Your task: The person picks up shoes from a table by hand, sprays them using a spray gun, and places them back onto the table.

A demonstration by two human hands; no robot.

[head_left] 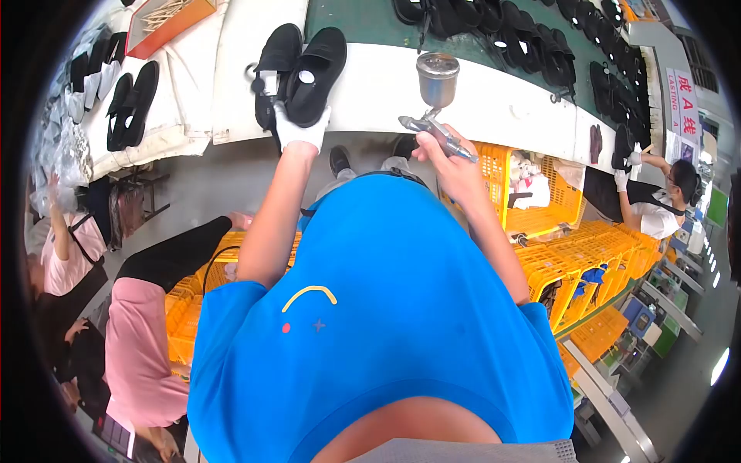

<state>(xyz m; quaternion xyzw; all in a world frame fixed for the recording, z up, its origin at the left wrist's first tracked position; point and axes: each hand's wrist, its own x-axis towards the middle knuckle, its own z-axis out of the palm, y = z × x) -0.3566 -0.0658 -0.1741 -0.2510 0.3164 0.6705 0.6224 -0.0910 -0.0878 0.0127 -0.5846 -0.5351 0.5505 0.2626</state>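
Note:
My left hand (302,133), in a white glove, grips the near end of a black shoe (319,73) over the white bench top. Close beside it on the left lies a second black shoe (279,55) with a white label. My bare right hand (455,163) is wrapped round a metal spray gun (441,135) with a silver cup (438,79) on top. The gun's nozzle points left, toward the shoes but apart from them.
The white bench edge (509,112) runs across in front of me. Behind it, a green conveyor belt (363,23) carries several black shoes (532,42). An orange box of sticks (166,27) stands at left. Yellow crates (575,255) and co-workers flank me.

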